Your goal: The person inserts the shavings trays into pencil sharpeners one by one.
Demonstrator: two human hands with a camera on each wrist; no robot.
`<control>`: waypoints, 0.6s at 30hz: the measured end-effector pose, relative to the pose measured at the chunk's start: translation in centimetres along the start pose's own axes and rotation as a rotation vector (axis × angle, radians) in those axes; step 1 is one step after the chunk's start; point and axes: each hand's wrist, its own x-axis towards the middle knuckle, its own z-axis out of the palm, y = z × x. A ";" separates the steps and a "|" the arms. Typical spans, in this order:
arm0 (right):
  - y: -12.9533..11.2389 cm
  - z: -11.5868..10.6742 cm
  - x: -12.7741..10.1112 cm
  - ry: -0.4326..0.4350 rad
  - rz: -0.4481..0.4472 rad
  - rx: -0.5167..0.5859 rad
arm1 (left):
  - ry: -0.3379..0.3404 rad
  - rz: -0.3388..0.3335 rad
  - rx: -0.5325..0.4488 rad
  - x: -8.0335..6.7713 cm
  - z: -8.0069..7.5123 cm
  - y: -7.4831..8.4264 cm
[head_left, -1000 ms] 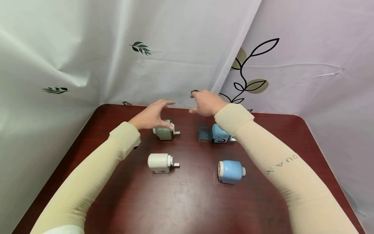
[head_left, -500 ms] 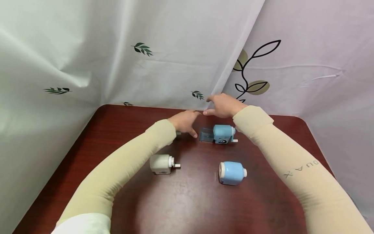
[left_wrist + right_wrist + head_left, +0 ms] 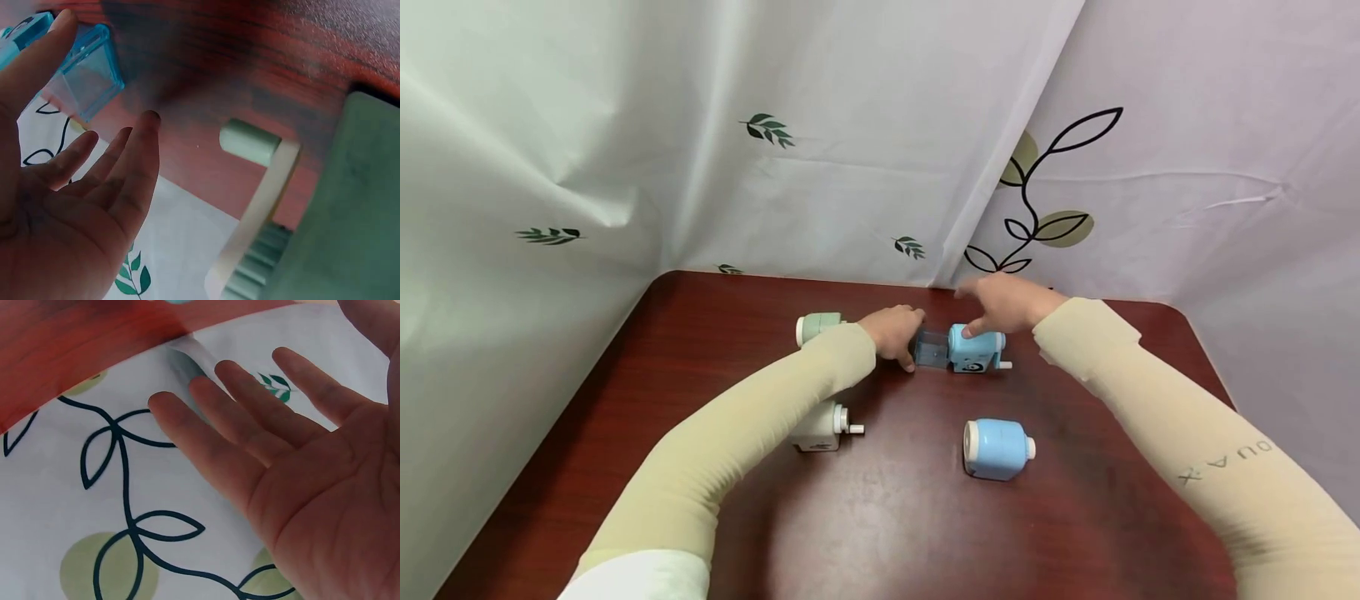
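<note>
A blue crank pencil sharpener (image 3: pixel 974 348) with a panda picture stands toward the back of the table, its clear drawer (image 3: pixel 932 350) sticking out to the left. My left hand (image 3: pixel 893 331) is beside the drawer's outer end, thumb and fingers spread on either side. In the left wrist view that hand (image 3: pixel 94 194) has slightly bent fingers and an empty palm. Over the blue sharpener is my right hand (image 3: pixel 1009 302), its thumb overlapping the top in the head view. The right wrist view shows the right hand's fingers (image 3: pixel 206 444) extended and apart.
A green sharpener (image 3: pixel 817 325) stands partly behind my left sleeve; its crank (image 3: pixel 250 144) shows in the left wrist view. Nearer are a cream sharpener (image 3: pixel 817 429), half covered by the sleeve, and a light-blue sharpener (image 3: pixel 997 450). A white curtain (image 3: pixel 835 200) hangs behind the table.
My left hand has moved right, from the green sharpener to the blue sharpener's drawer. My right hand has moved right and down to the blue sharpener.
</note>
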 end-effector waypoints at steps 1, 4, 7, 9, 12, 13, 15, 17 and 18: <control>0.1 0.2 -0.1 0.000 -0.007 0.001 | 0.005 0.000 -0.002 0.1 0.1 0.1; 0.4 0.9 -0.3 0.014 -0.040 -0.003 | 0.024 0.002 -0.017 0.4 0.5 0.1; 0.7 1.5 -0.3 0.018 -0.056 -0.001 | 0.050 0.015 -0.031 0.5 0.8 0.0; 0.9 1.8 -0.3 0.023 -0.065 -0.003 | 0.066 0.035 -0.040 0.6 1.0 0.0; 1.1 2.3 -0.4 0.034 -0.064 0.002 | 0.096 0.065 -0.042 0.6 1.2 0.0; 1.2 2.4 -0.5 0.038 -0.062 0.003 | 0.104 0.072 -0.050 0.6 1.2 -0.1; 1.3 2.6 -0.5 0.044 -0.062 0.004 | 0.120 0.078 -0.064 0.5 1.3 -0.1; 1.4 2.9 -0.6 0.050 -0.063 0.002 | 0.133 0.078 -0.085 0.6 1.3 -0.2; 1.4 3.0 -0.5 0.052 -0.063 0.003 | 0.139 0.078 -0.094 0.6 1.3 -0.3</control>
